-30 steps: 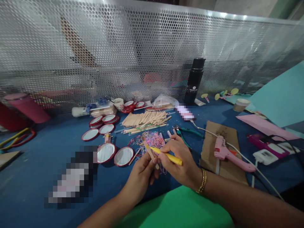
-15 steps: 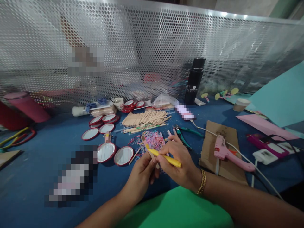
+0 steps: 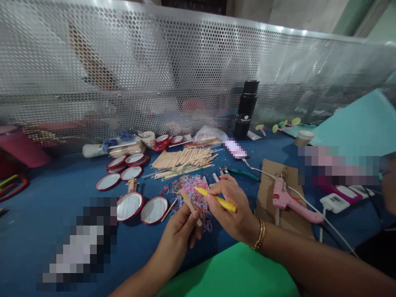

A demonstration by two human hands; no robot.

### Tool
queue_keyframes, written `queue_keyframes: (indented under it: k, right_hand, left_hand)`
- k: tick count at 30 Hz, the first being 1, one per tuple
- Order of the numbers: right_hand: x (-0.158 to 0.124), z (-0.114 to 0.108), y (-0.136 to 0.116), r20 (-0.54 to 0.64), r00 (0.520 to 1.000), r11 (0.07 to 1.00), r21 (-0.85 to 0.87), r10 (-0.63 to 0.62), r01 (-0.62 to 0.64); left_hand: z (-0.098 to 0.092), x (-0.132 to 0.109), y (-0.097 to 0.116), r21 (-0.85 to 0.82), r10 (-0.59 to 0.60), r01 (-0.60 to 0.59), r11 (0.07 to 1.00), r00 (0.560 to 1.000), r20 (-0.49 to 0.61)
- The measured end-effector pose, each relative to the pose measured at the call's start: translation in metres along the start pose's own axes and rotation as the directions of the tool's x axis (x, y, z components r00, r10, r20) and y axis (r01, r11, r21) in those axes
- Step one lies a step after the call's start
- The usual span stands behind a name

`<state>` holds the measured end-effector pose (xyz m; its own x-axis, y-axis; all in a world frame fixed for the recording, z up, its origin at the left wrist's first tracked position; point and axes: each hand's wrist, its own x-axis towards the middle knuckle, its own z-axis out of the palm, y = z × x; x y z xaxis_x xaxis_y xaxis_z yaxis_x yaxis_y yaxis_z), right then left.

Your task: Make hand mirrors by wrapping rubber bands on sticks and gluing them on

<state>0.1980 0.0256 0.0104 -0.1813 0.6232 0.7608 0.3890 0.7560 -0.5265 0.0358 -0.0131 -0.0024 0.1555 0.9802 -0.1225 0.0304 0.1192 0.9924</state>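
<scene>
My left hand (image 3: 179, 234) is closed on a thin wooden craft stick (image 3: 187, 201) that points up and to the left. My right hand (image 3: 232, 210) grips a yellow pen-like tool (image 3: 215, 199), its tip close to the stick. Both hands hover over a heap of small coloured rubber bands (image 3: 192, 186) on the blue table (image 3: 55, 206). A gold bracelet (image 3: 259, 236) circles my right wrist. Two round red-rimmed mirrors (image 3: 154, 209) lie just left of my left hand.
A pile of wooden sticks (image 3: 182, 157) and more red-rimmed mirrors (image 3: 123, 169) lie farther back. A pink glue gun (image 3: 287, 199) rests on cardboard (image 3: 272, 185) at the right, with green pliers (image 3: 241, 173) nearby. A black bottle (image 3: 245, 110) stands before the perforated metal screen (image 3: 185, 70).
The view has shifted a little to the right and down. My right hand has drawn the yellow tool slightly away from the stick, which my left hand holds lower.
</scene>
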Motion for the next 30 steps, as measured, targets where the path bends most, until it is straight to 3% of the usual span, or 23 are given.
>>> queue_keyframes:
  k: [7,11,15,21,25,28,30]
  right_hand:
    - [0.031,-0.035,0.009,-0.122,0.985,0.992,0.037,0.123,-0.12]
    - [0.043,-0.048,0.022,-0.044,0.984,0.976,-0.126,0.174,-0.178]
    - [0.038,-0.036,0.034,0.191,0.965,0.908,-0.409,0.178,-0.086]
    - [0.023,-0.006,0.038,0.469,0.853,0.795,-0.596,0.23,0.114]
    - [0.024,-0.001,0.037,0.509,0.819,0.745,-0.647,0.265,0.161]
    - [0.027,-0.004,0.033,0.469,0.847,0.738,-0.659,0.251,0.147]
    - [0.027,-0.006,0.028,0.404,0.886,0.784,-0.615,0.226,0.08]
  left_hand:
    - [-0.002,-0.002,0.002,0.023,0.023,-0.022,0.999,0.999,-0.04]
    - [-0.005,0.001,-0.002,0.002,0.012,-0.012,1.0,0.999,-0.034]
    - [-0.007,0.002,-0.007,-0.034,-0.021,0.02,0.999,1.0,-0.01]
    - [-0.005,0.0,-0.001,-0.098,-0.061,0.056,0.994,0.997,-0.042]
    - [-0.002,-0.001,0.005,-0.131,-0.05,0.039,0.991,0.995,-0.082]
    - [-0.002,-0.003,0.007,-0.158,-0.051,0.036,0.987,0.994,-0.095]
    - [-0.002,-0.005,0.008,-0.207,-0.063,0.037,0.978,0.991,-0.121]
